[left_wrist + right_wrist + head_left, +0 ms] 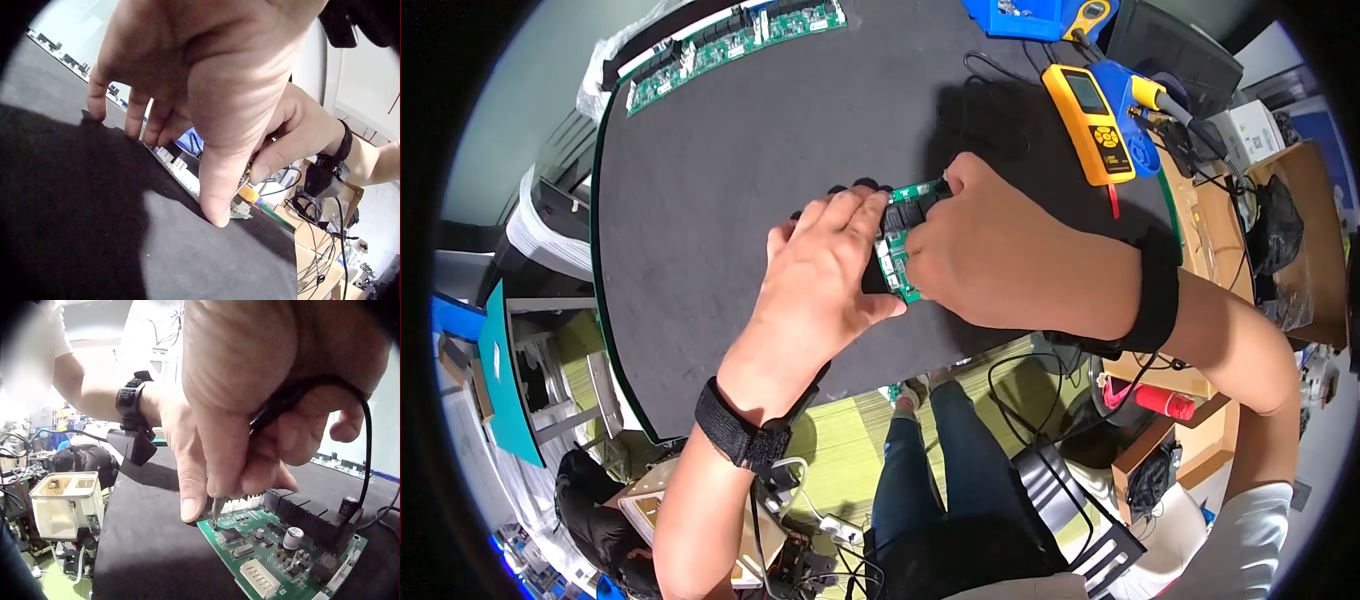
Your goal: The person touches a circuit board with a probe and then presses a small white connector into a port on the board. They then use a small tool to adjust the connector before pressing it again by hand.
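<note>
A green circuit board [247, 550] with black relay-like blocks, white connectors and small capacitors lies on the dark mat [700, 230] between the hands. My left hand [820, 265] spans its left side, thumb at the near end and fingertips at the far end, holding it. My right hand [1010, 250] is over the board's right part. It pinches a slim tool with a metal tip [217, 511], whose point meets the board near the corner beside the left thumb. A black cable [367, 425] loops from the right hand; the fingers hide most of the tool.
More green boards [740, 45] stand in a row along the mat's far left edge. A yellow handheld meter [1090, 125] with a red lead lies at the right, near a blue tool station [1025, 15]. Cardboard boxes [1305, 215] and loose cables lie beyond the right edge.
</note>
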A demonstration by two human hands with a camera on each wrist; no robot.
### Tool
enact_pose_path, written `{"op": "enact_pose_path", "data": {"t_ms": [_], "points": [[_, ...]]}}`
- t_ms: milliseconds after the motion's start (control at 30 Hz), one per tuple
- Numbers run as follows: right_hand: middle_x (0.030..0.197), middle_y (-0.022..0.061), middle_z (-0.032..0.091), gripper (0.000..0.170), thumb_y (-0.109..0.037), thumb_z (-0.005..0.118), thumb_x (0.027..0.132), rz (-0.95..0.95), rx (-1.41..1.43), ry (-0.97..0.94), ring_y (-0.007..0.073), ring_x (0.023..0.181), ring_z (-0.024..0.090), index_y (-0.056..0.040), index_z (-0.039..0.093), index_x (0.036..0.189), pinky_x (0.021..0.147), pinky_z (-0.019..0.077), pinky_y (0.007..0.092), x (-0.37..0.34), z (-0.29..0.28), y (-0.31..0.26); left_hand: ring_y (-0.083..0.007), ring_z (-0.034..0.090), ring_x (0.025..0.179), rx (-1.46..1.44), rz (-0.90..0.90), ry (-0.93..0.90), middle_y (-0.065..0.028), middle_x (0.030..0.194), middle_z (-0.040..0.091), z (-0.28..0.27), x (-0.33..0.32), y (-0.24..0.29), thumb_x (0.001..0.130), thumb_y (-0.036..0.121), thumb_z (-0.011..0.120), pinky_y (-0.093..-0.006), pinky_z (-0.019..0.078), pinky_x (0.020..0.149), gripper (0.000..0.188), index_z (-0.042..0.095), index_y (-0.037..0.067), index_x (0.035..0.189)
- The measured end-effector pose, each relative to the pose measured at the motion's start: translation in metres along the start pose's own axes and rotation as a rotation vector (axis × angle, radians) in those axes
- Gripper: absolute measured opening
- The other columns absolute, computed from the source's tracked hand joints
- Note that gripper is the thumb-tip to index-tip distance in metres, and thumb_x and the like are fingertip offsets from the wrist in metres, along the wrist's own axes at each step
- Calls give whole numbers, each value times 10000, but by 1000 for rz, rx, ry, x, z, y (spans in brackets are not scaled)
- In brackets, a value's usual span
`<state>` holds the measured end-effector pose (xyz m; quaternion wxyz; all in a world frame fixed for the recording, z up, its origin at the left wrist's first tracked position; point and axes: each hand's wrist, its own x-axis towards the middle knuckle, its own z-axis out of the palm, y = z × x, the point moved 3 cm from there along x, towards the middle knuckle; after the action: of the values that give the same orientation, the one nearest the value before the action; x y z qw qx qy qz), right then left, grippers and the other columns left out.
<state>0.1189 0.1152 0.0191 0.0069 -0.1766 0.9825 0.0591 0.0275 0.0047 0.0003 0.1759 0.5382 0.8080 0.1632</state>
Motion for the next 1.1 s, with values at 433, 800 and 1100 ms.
{"op": "enact_pose_path", "data": {"t_ms": [433, 800, 1100], "points": [[555, 3, 547, 180, -205, 650, 712, 5, 75, 24, 202, 571, 549, -169, 570, 555, 711, 328, 376, 3, -3, 4, -279, 440, 1235, -8, 34, 16, -80, 1337, 481, 0, 0, 0, 597, 190, 835, -445, 358, 988, 839, 461, 63, 1337], [536, 25, 547, 194, -238, 678, 710, 20, 71, 33, 212, 554, 555, -167, 581, 557, 713, 342, 366, 4, -5, 4, -276, 437, 1237, -14, 27, 35, -68, 1327, 486, 1, 0, 0, 583, 188, 842, -479, 358, 992, 827, 478, 49, 1313], [536, 34, 550, 196, -233, 682, 702, 19, 104, 38, 222, 550, 546, -170, 575, 549, 697, 334, 360, 3, -6, 5, -277, 440, 1232, -13, 31, 32, -60, 1323, 489, 2, 0, -1, 592, 177, 837, -472, 351, 998, 809, 480, 51, 1307]]}}
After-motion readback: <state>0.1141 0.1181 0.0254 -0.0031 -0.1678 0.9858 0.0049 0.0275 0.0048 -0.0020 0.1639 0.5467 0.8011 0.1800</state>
